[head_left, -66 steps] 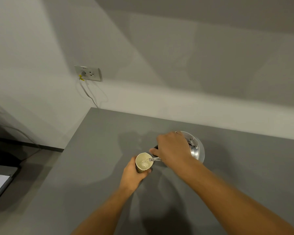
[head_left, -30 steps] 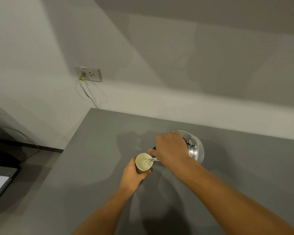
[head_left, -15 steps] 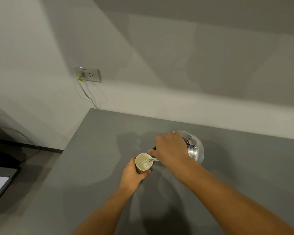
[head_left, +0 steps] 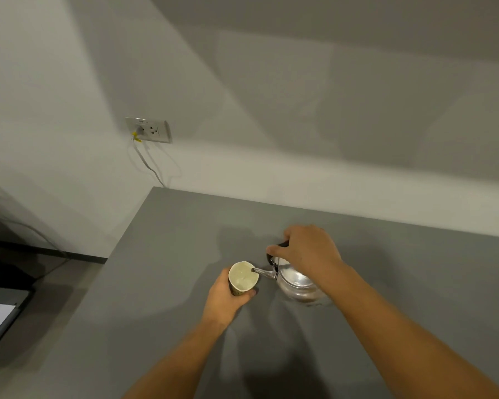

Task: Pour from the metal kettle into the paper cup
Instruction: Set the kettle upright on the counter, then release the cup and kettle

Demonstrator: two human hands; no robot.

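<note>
Two hands work over a grey table (head_left: 161,283). Left hand (head_left: 223,298) wraps the paper cup (head_left: 243,278); right hand (head_left: 307,250) grips the black handle of the metal kettle (head_left: 297,283) just right of the cup, spout pointing left over the cup's rim.

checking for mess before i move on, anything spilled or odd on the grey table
No spill shows on the grey table. One oddity: the tan paper cup in the left hand has a pinched, uneven rim beside the shiny metal kettle spout.
</note>
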